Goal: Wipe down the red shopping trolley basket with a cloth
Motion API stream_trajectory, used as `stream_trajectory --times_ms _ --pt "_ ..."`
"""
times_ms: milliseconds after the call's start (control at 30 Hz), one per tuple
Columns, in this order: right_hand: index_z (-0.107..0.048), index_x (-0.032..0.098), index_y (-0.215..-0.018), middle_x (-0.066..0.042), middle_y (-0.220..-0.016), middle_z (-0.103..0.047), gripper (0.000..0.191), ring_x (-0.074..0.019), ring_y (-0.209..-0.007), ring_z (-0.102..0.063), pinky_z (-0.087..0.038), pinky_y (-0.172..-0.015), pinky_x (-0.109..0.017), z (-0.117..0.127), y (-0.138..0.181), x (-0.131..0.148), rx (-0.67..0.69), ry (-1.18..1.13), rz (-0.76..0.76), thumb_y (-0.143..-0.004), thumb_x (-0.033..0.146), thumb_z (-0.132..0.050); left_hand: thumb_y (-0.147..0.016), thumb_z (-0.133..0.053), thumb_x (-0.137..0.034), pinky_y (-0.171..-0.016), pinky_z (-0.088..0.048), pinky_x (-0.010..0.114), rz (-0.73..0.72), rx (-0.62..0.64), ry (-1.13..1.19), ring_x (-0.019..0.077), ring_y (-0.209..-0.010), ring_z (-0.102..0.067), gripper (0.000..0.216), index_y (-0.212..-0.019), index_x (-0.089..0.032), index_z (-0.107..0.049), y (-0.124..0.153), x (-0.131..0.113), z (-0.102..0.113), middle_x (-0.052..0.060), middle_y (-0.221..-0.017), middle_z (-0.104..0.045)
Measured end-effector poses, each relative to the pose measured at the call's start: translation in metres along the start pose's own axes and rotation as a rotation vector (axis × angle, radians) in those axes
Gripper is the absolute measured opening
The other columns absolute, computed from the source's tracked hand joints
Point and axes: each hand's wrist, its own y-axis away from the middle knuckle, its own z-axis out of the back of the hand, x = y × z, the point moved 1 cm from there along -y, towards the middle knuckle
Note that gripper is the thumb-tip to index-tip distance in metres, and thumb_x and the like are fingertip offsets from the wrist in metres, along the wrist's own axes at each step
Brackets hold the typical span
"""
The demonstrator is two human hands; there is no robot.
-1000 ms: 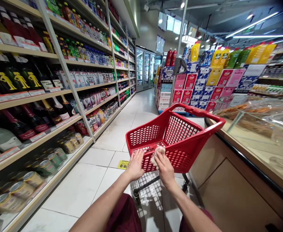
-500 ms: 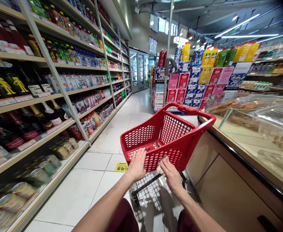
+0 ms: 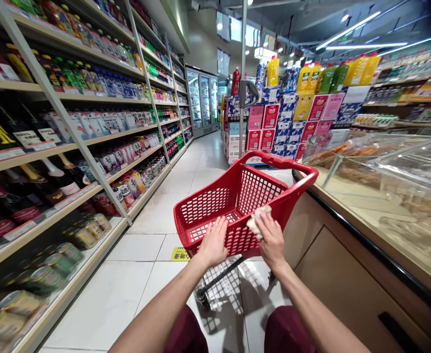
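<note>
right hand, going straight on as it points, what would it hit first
The right hand would probably meet the near side of the red cart, with its cloth between; depth is unclear.

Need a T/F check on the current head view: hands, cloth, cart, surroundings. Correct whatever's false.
1. The right hand has a pale cloth against the side of the red cart. True.
2. The left hand is gripping the cart's push handle. False: it is at the near rim of the basket, away from the handle.
3. A yellow marking shows on the floor. True.
4. The drink shelves run along the right of the cart. False: they are on its left; a glass-sided counter is on the right.
5. Stacked boxes stand beyond the cart, with bottles on top. True.
</note>
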Motion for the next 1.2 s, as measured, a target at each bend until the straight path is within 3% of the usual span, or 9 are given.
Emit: stream_trajectory --times_ms 100,233,400,600,800,967,1033,1200 --pt "-0.049 0.022 -0.122 -0.007 -0.128 -0.049 0.054 -0.0200 -0.127 -0.032 -0.031 -0.100 -0.043 -0.004 -0.010 -0.005 -0.004 0.022 -0.031 -0.075 0.003 -0.033 -0.061 -0.043 -0.015 -0.110 -0.007 0.041 -0.013 0.004 -0.020 0.0190 -0.134 0.001 0.082 -0.136 -0.007 -0.011 -0.008 -0.005 -0.002 0.011 -0.147 -0.009" --pt "-0.052 0.023 -0.120 -0.006 -0.123 -0.054 0.054 -0.0188 -0.121 -0.041 -0.038 -0.096 -0.037 -0.007 0.005 -0.015 0.089 0.040 0.007 -0.073 0.001 -0.035 -0.063 -0.043 -0.016 -0.109 -0.007 0.042 -0.047 0.017 -0.054 0.0194 -0.134 0.002 0.079 -0.136 -0.008 -0.013 -0.012 -0.008 -0.004 0.011 -0.147 -0.011" --pt "-0.044 0.024 -0.127 -0.005 -0.132 -0.045 0.058 -0.0197 -0.128 -0.029 -0.029 -0.102 -0.045 0.005 -0.016 -0.040 -0.056 0.058 -0.087 -0.074 0.002 -0.031 -0.062 -0.043 -0.016 -0.110 -0.005 0.040 -0.039 0.020 -0.035 0.0187 -0.134 0.002 0.082 -0.137 -0.007 -0.010 -0.021 -0.015 -0.002 0.011 -0.147 -0.008" --pt "-0.053 0.021 -0.119 -0.006 -0.121 -0.055 0.053 -0.0179 -0.122 -0.039 -0.037 -0.096 -0.037 0.000 -0.002 -0.046 0.080 0.105 -0.006 -0.074 0.000 -0.033 -0.060 -0.044 -0.015 -0.110 -0.005 0.039 -0.066 0.023 -0.030 0.0187 -0.134 0.000 0.082 -0.136 -0.007 -0.014 -0.029 -0.020 -0.007 0.011 -0.147 -0.010" --pt "-0.050 0.022 -0.122 -0.006 -0.130 -0.048 0.050 -0.0203 -0.128 -0.030 -0.028 -0.102 -0.044 0.023 -0.056 -0.089 -0.134 0.147 -0.093 -0.077 0.005 -0.035 -0.061 -0.043 -0.015 -0.110 -0.004 0.038 -0.068 0.007 0.002 0.0181 -0.134 0.000 0.082 -0.137 -0.007 -0.012 -0.031 -0.025 -0.006 0.010 -0.147 -0.009" --pt "-0.054 0.021 -0.119 -0.005 -0.127 -0.051 0.050 -0.0197 -0.123 -0.039 -0.038 -0.097 -0.036 0.026 -0.033 -0.111 0.045 0.174 -0.050 -0.075 0.004 -0.037 -0.060 -0.043 -0.013 -0.110 -0.006 0.038 -0.082 0.025 0.006 0.0182 -0.134 -0.002 0.083 -0.136 -0.007 -0.013 -0.030 -0.023 -0.004 0.011 -0.147 -0.008" --pt "-0.051 0.023 -0.121 -0.004 -0.129 -0.049 0.052 -0.0189 -0.123 -0.039 -0.037 -0.099 -0.036 0.029 -0.030 -0.114 0.035 0.162 -0.033 -0.075 0.004 -0.037 -0.061 -0.043 -0.013 -0.110 -0.006 0.039 -0.078 0.029 0.010 0.0183 -0.134 -0.001 0.082 -0.137 -0.007 -0.012 -0.031 -0.022 -0.002 0.011 -0.147 -0.008" --pt "-0.049 0.019 -0.124 -0.005 -0.136 -0.040 0.050 -0.0205 -0.127 -0.032 -0.030 -0.103 -0.038 0.041 -0.086 -0.123 -0.139 0.125 -0.143 -0.076 0.008 -0.037 -0.062 -0.041 -0.012 -0.110 -0.006 0.039 -0.041 0.015 -0.012 0.0180 -0.134 -0.001 0.080 -0.137 -0.006 -0.011 -0.029 -0.012 0.004 0.011 -0.147 -0.008"
